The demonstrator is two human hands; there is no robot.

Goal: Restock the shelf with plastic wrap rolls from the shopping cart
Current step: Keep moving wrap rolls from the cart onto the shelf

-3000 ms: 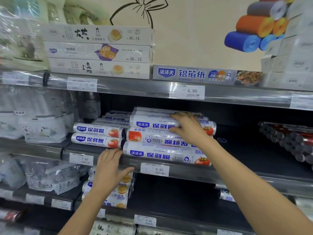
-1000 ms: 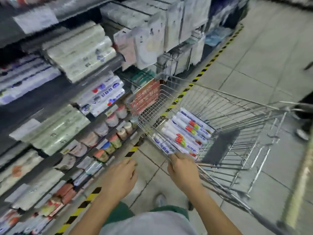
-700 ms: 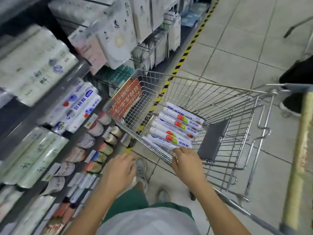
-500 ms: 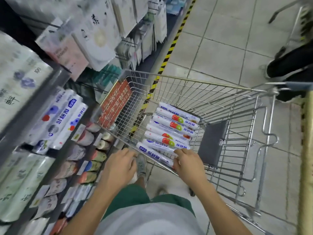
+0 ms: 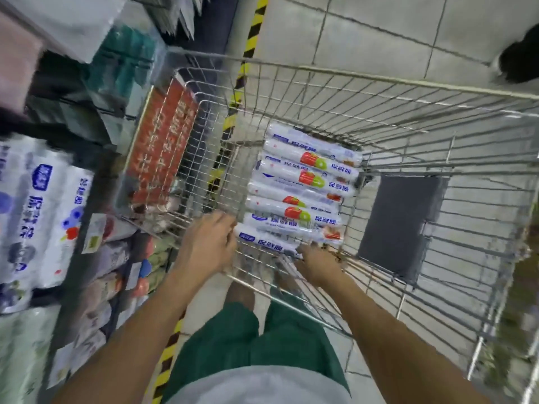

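Several white plastic wrap rolls (image 5: 303,182) with blue print and tomato pictures lie side by side in the wire shopping cart (image 5: 379,80). Both my hands reach into the cart at its near side. My left hand (image 5: 207,246) has its fingers stretched out against the left ends of the two nearest rolls. My right hand (image 5: 318,263) sits at the near edge of the nearest roll (image 5: 271,243), towards its right half, with the fingers bent. Its fingertips are hidden against the roll.
The shelf unit (image 5: 38,211) runs along the left, holding blue-printed white packs and small goods lower down. A red sign (image 5: 163,141) hangs on the cart's left wall and a grey seat flap (image 5: 399,225) on its right. Yellow-black tape (image 5: 250,36) marks the tiled floor. Someone's dark shoe (image 5: 519,62) is at the top right.
I turned from the shelf down to the cart. In the last half second both hands went from the cart's near rim forward onto the nearest rolls.
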